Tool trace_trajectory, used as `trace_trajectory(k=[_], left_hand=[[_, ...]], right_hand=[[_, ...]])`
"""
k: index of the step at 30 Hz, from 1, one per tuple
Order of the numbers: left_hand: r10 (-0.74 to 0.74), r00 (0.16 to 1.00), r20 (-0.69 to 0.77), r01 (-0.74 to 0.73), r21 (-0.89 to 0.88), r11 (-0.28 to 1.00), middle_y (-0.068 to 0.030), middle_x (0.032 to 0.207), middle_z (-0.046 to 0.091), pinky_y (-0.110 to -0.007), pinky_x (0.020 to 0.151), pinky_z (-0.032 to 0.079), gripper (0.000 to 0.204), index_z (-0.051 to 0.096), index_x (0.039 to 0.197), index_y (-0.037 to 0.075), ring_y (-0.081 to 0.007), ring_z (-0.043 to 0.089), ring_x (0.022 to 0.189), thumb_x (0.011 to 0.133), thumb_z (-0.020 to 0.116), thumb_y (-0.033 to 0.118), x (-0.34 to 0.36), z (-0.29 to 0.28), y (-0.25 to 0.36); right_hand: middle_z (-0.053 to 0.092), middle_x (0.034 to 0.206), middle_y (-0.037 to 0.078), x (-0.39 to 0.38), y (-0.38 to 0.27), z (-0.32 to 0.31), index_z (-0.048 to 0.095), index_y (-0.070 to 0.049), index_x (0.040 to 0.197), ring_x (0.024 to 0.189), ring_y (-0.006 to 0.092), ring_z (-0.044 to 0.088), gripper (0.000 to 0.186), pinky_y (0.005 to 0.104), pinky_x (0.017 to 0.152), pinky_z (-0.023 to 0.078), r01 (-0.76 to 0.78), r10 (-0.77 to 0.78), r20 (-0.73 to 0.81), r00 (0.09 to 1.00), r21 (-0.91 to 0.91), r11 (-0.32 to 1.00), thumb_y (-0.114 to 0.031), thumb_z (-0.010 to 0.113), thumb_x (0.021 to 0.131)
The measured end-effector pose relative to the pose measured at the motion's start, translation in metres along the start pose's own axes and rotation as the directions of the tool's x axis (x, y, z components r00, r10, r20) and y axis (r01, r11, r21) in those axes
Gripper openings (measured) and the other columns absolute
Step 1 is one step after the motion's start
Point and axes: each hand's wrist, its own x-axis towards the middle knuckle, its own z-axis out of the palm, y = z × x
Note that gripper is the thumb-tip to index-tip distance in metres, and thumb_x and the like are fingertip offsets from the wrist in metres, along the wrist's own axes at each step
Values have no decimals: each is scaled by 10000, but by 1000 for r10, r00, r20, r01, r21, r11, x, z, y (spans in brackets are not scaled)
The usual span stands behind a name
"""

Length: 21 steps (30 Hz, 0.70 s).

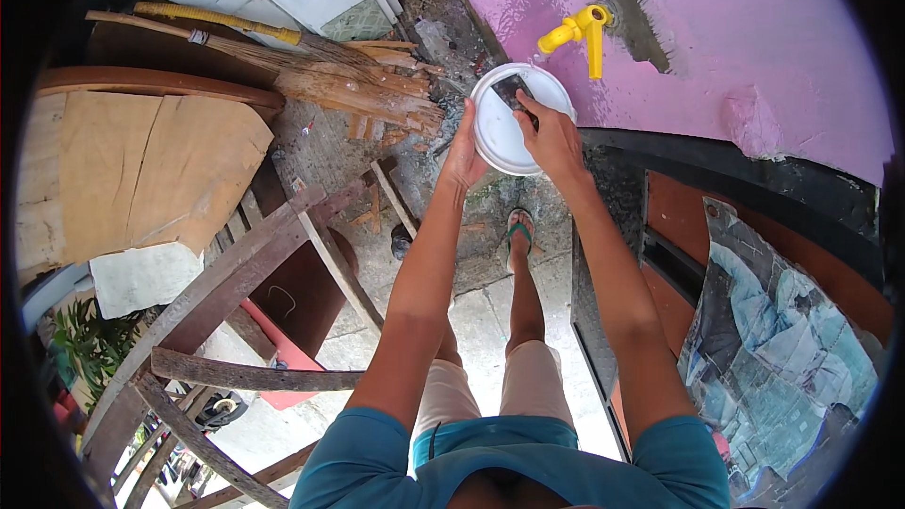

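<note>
Left hand (464, 153) grips the white plate (501, 137) rim under the yellow tap (577, 33), right hand (551, 137) fingers pinch a dark scrubber (514, 90) against it; wet plate could easily slip and smash on the concrete

I stand outdoors in daylight before a pink plastered wall (754, 47) with a yellow tap (577, 33) fixed to it. Underfoot is cracked, grey concrete floor (490, 320). To my left lie a weathered wooden frame (236, 302), plywood sheets (141, 170) and a bundle of split wood (349, 80); a green plant (90, 344) grows near the edge.
</note>
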Motion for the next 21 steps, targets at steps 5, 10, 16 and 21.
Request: trace_trajectory(k=[5,10,16,21], left_hand=[[106,993,42,-101,-102,990,-133,1291,528,-390,1009,412,690,413,1349,41,-237,523,1172,918,418,580,-5,-8,14],[60,998,6,-59,-118,991,-98,1292,538,-384,1014,396,654,437,1337,55,-227,519,1177,915,459,554,-4,5,3],[128,992,7,-123,-218,968,-107,1292,536,-386,1005,403,636,446,1329,46,-238,526,1163,919,468,532,-4,-8,16],[141,990,24,-132,-229,964,-115,1280,543,-389,1003,405,618,452,1323,41,-244,531,1158,927,459,516,-1,-3,17]], right_hand=[[655,884,208,-37,-2,22,600,-157,1224,849,385,627,348,429,741,498,59,-57,76,995,-23,998,-238,588,886],[652,849,210,7,1,9,595,-175,1238,765,373,633,355,411,667,492,52,-54,-96,994,-20,998,-251,591,892],[653,834,197,-42,-8,26,582,-182,1251,780,375,632,394,429,678,489,2,1,96,995,-27,1000,-280,617,871],[647,799,208,-8,-19,10,596,-132,1221,769,390,626,341,467,678,483,99,-101,-30,994,-49,994,-234,561,898]])
